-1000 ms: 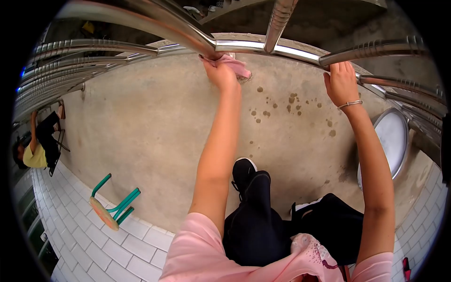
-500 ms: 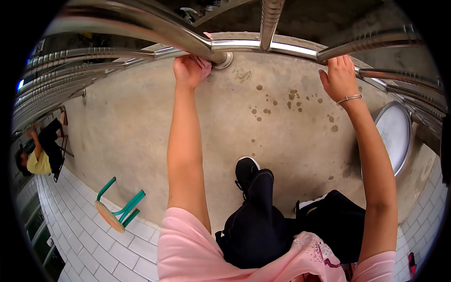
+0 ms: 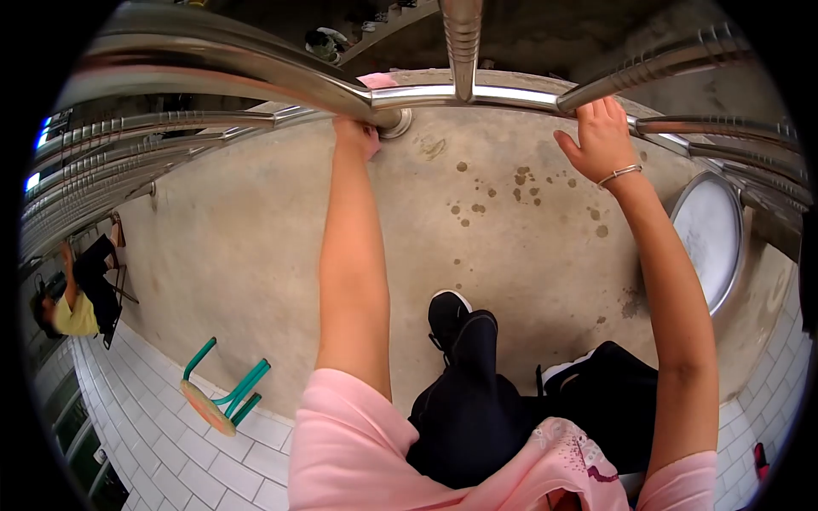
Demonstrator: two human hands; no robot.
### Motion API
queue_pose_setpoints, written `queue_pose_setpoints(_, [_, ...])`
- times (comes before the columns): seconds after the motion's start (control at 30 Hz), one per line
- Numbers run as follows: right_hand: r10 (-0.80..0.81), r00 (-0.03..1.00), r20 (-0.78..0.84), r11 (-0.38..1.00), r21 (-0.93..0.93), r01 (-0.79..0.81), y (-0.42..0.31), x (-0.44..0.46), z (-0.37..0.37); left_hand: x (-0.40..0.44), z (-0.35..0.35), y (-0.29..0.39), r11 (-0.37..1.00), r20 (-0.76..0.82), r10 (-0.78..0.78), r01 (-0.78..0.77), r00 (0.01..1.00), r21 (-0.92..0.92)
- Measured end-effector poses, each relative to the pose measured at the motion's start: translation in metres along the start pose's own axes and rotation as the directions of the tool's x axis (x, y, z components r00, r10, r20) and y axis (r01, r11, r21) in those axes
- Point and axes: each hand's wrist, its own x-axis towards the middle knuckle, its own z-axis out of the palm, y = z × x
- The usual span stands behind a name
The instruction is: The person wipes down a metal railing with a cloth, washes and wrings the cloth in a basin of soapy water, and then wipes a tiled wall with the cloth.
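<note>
While the left hand (image 3: 350, 130) reaches in at the steel post (image 3: 393, 122), its fingers too hidden to judge their grip, pink cloth (image 3: 372, 145) shows beside it; that looks light and limp, best taken by a bunched fold; the right hand (image 3: 605, 143) rests on the bottom rail (image 3: 511, 95), fingers together, thumb apart.

Floor (image 3: 256, 247): beige-grey, scattered dark spots (image 3: 521, 178). On it: my 2 black shoes (image 3: 446, 317), white-edged; 1 green-legged stool (image 3: 207, 407), upright beside white tiles (image 3: 183, 451); 1 round metal post base (image 3: 402, 125), far side.
</note>
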Motion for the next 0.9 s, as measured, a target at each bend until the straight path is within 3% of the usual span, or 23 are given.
queue_pose_setpoints(0.07, [0.005, 0.999, -0.033, 1.000, -0.008, -0.005, -0.002, 0.002, 0.001, -0.060, 0.041, -0.008, 0.953, -0.176, 0.228, -0.257, 0.958, -0.159])
queue_pose_setpoints(0.1, [0.009, 1.000, -0.028, 1.000, -0.002, -0.010, -0.002, 0.000, 0.002, -0.057, 0.027, -0.021, 0.955, -0.180, 0.224, -0.252, 0.958, -0.154])
queue_pose_setpoints(0.13, [0.011, 0.999, -0.038, 1.000, -0.016, -0.011, -0.002, 0.000, 0.002, -0.048, 0.001, -0.042, 0.911, 0.214, 0.392, -0.345, 0.895, -0.226])
queue_pose_setpoints(0.17, [0.011, 0.999, -0.051, 0.999, -0.030, -0.012, -0.002, 0.000, 0.003, -0.044, -0.013, -0.054, 0.858, 0.554, 0.514, -0.394, 0.655, -0.330])
queue_pose_setpoints(0.2, [0.012, 0.999, -0.049, 1.000, -0.028, -0.013, -0.002, -0.001, 0.003, -0.064, 0.012, -0.055, 0.859, 0.553, 0.512, -0.393, 0.657, -0.328])
queue_pose_setpoints(0.23, [0.015, 0.999, -0.029, 0.999, -0.028, -0.016, -0.001, -0.001, 0.003, -0.103, 0.061, -0.057, 0.861, 0.181, 0.506, -0.483, 0.843, -0.158])
queue_pose_setpoints(0.27, [0.018, 1.000, -0.010, 0.999, -0.031, -0.018, -0.001, 0.000, 0.002, -0.128, 0.089, -0.058, 0.872, -0.233, 0.483, -0.489, 0.844, 0.032])
queue_pose_setpoints(0.33, [-0.001, 1.000, -0.004, 1.000, -0.023, 0.001, 0.002, 0.000, 0.002, -0.132, 0.085, -0.064, 0.872, -0.205, 0.472, -0.488, 0.858, -0.039])
queue_pose_setpoints(0.4, [-0.019, 1.000, 0.005, 1.000, -0.016, 0.019, 0.004, -0.002, 0.001, -0.131, 0.079, -0.071, 0.760, -0.176, 0.648, -0.615, 0.741, 0.211])
queue_pose_setpoints(0.43, [-0.018, 1.000, 0.004, 1.000, -0.020, 0.018, 0.005, -0.003, 0.001, -0.131, 0.075, -0.076, 0.759, -0.179, 0.649, -0.615, 0.740, 0.212])
queue_pose_setpoints(0.5, [-0.015, 1.000, -0.005, 1.000, -0.018, 0.015, 0.004, -0.001, 0.001, -0.133, 0.072, -0.080, 0.433, -0.128, 0.863, -0.583, 0.489, 0.687])
queue_pose_setpoints(0.53, [-0.006, 1.000, -0.008, 1.000, -0.010, 0.006, 0.003, -0.001, 0.001, -0.135, 0.069, -0.079, 0.426, -0.121, 0.865, -0.583, 0.487, 0.692])
queue_pose_setpoints(0.6, [0.016, 1.000, -0.005, 1.000, 0.001, -0.016, 0.003, -0.004, 0.004, -0.141, 0.063, -0.082, -0.122, 0.280, 0.893, -0.408, 0.352, 0.905])
queue_pose_setpoints(0.63, [-0.017, 0.998, -0.055, 1.000, -0.002, 0.016, 0.005, -0.003, 0.006, -0.139, 0.060, -0.082, -0.126, 0.287, 0.888, -0.410, 0.358, 0.903])
queue_pose_setpoints(0.7, [-0.033, 0.996, -0.079, 0.999, -0.006, 0.033, 0.007, -0.004, 0.007, -0.136, 0.058, -0.079, -0.391, 0.509, 0.810, -0.377, 0.292, 0.840])
queue_pose_setpoints(0.73, [-0.028, 0.997, -0.078, 1.000, -0.010, 0.028, 0.006, -0.003, 0.006, -0.138, 0.059, -0.079, -0.391, 0.511, 0.808, -0.382, 0.293, 0.837])
queue_pose_setpoints(0.8, [0.002, 1.000, -0.026, 1.000, -0.004, -0.002, 0.004, -0.003, 0.004, -0.146, 0.062, -0.077, -0.365, 0.423, 0.710, -0.219, 0.564, 0.905])
queue_pose_setpoints(0.9, [-0.008, 0.999, -0.051, 1.000, -0.010, 0.007, 0.005, -0.003, 0.006, -0.145, 0.087, -0.077, -0.331, 0.331, 0.727, -0.114, 0.601, 0.937])
